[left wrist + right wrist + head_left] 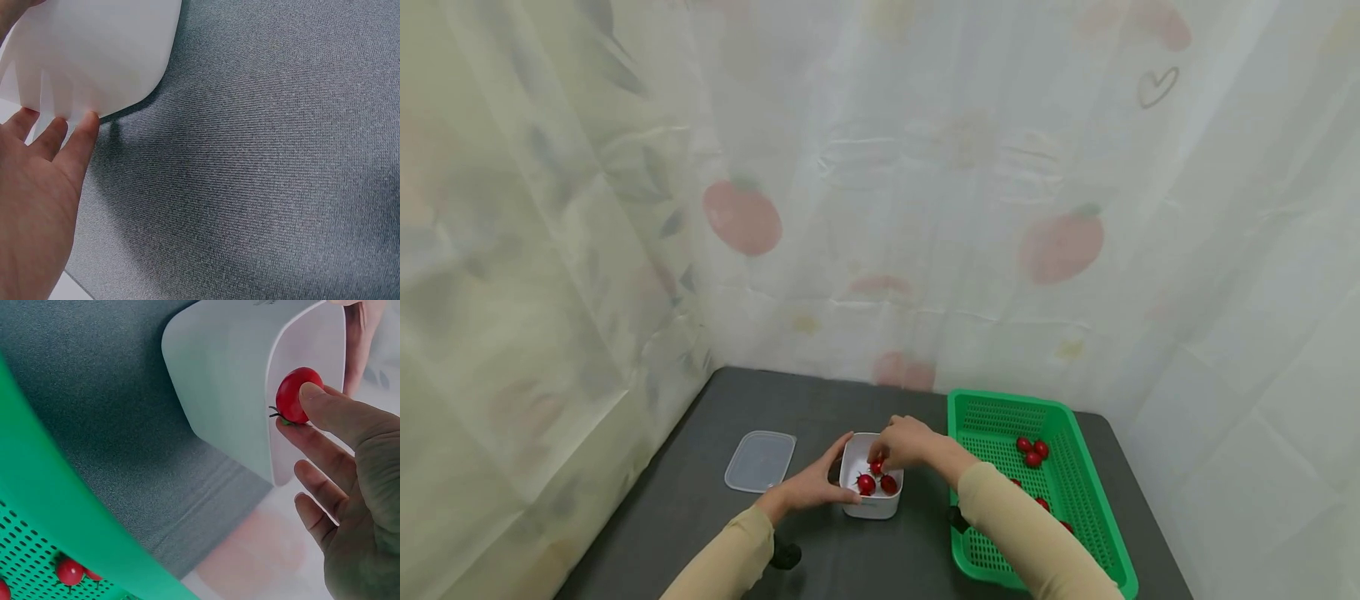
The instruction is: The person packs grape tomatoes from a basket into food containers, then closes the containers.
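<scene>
A small white container [871,509] stands on the dark table. My left hand [811,486] grips it, thumb at the near side and fingertips against the left wall; these fingertips [90,119] show in the left wrist view. Over the container's opening is my right hand [912,442], pinching a cherry tomato [300,394] between thumb and index finger. That tomato is red with a green stem, and the other right fingers are loosely bent. Inside the container lie cherry tomatoes [866,484], at least two visible; the right hand partly hides the interior.
A green perforated basket [1000,397] stands to the right, holding several cherry tomatoes [1033,459]; the right forearm crosses over it. At the left, a translucent lid [762,462] lies flat on the table [842,408]. A patterned curtain [880,250] hangs behind.
</scene>
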{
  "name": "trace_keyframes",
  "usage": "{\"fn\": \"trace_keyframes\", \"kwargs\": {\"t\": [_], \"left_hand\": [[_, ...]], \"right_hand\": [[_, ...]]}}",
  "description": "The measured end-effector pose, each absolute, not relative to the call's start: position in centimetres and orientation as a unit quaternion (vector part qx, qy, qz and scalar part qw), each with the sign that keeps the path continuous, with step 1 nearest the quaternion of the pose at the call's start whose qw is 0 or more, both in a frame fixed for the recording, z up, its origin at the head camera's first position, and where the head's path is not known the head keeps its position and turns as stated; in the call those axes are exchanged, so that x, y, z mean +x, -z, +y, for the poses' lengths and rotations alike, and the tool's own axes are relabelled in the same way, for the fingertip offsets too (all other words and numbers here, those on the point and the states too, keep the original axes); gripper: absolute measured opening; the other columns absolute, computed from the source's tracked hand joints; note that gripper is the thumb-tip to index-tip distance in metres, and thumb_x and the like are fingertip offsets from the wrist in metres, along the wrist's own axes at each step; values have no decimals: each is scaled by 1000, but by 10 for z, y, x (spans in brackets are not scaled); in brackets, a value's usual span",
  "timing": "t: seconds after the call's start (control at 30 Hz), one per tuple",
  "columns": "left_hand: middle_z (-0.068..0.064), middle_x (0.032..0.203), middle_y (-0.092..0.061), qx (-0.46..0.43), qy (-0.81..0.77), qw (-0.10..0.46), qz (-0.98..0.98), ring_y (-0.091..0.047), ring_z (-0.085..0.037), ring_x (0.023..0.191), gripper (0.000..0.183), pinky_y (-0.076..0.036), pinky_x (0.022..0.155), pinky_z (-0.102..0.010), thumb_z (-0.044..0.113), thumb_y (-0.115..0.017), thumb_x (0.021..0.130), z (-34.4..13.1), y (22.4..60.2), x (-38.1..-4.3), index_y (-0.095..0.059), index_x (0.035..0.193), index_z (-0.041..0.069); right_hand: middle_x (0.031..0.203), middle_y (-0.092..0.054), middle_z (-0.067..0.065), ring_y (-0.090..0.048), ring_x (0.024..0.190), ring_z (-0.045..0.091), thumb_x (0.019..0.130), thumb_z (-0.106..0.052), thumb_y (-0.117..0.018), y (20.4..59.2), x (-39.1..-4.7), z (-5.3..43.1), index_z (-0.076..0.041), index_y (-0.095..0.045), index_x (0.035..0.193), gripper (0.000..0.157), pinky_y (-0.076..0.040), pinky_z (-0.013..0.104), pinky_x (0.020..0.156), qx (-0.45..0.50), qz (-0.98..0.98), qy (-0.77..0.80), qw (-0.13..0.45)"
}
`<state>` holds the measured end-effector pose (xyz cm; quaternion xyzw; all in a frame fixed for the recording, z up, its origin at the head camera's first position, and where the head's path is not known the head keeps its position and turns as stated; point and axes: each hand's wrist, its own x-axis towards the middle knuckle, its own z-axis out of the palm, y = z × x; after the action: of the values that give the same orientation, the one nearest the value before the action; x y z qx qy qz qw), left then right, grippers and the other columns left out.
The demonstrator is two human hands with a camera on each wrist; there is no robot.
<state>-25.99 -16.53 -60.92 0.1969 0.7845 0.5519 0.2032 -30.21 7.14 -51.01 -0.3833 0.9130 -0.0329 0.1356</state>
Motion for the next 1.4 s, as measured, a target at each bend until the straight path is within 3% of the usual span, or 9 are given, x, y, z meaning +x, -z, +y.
{"fn": "trace_keyframes", "kwargs": {"t": [0.27,0.53,0.83,0.93,1.13,1.4], "left_hand": [[-20,166,-17,193,-561,204,779,-27,-42,147,112,-39,109,-58,23,-83,89,-165,609,-260,-2,166,22],[-22,166,-17,197,-558,202,780,-27,-42,147,114,-36,110,-60,25,-83,88,-164,606,-260,-1,166,16],[-22,166,-16,204,-550,194,787,-23,-45,149,113,-34,111,-62,30,-83,88,-165,607,-262,-1,166,20],[-19,167,-17,198,-553,197,785,-23,-42,149,113,-34,111,-61,26,-84,87,-165,607,-262,-2,166,22],[-19,166,-18,202,-554,197,783,-26,-42,148,114,-33,112,-61,23,-84,87,-166,606,-261,-2,166,18],[-22,165,-17,213,-538,185,794,-24,-45,147,113,-31,112,-64,26,-83,88,-166,605,-258,-2,165,16]], "right_hand": [[89,-66,-21,-46,91,10,93,-28,-77,509,-299,73,-30,-80,112,19,-41,32,82,-396,909,14,126],[103,-73,-9,-51,101,14,96,-26,-74,488,-301,93,-28,-79,119,23,-46,38,89,-384,914,67,108],[109,-72,-11,-53,106,15,96,-28,-74,467,-306,132,-28,-76,123,27,-47,40,89,-375,917,109,82],[114,-72,-6,-56,113,20,97,-25,-73,462,-306,149,-27,-76,124,28,-46,43,96,-372,917,120,77],[114,-73,-2,-55,121,31,96,-20,-73,455,-302,185,-24,-75,123,27,-47,50,97,-348,923,146,78],[122,-71,0,-54,123,32,97,-20,-72,463,-295,229,-20,-74,125,28,-44,53,99,-325,933,137,73]]}}
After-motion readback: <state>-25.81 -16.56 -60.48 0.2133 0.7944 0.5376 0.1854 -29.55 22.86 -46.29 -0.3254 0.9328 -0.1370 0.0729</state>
